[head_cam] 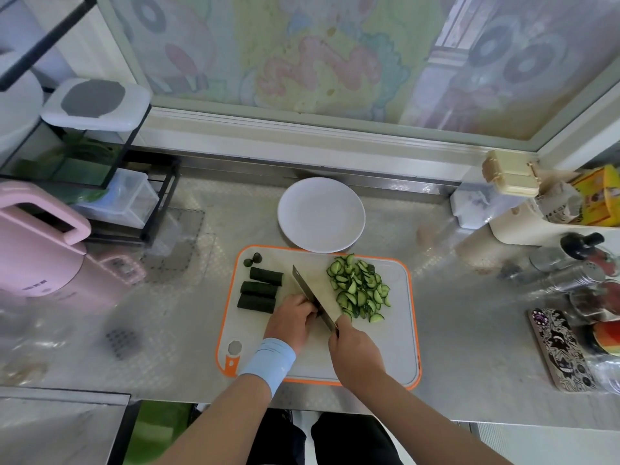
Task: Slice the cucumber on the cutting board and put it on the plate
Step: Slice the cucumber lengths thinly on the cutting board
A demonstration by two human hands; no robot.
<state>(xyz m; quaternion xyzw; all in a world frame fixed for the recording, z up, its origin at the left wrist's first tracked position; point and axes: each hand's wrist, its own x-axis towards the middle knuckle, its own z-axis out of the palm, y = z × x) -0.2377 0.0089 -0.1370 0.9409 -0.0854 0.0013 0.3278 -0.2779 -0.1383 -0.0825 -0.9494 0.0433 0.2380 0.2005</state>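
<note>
A white cutting board [396, 347] with an orange rim lies on the steel counter. Three dark green cucumber lengths [260, 288] lie flat on its left side, with two cut end stubs [252, 260] above them. A heap of half-moon cucumber slices [359, 290] covers the board's right part. My right hand [355, 350] grips the handle of a cleaver [310, 292], whose blade runs diagonally across the board. My left hand [292, 318] sits curled against the blade's left side over a cucumber piece that is hidden under it. An empty white plate [320, 214] stands just behind the board.
A pink appliance [40, 250] and a black wire rack with clear containers [127, 196] stand at the left. Jars, bottles and a patterned phone case [560, 347] crowd the right edge. A beige box [510, 172] sits at the back right.
</note>
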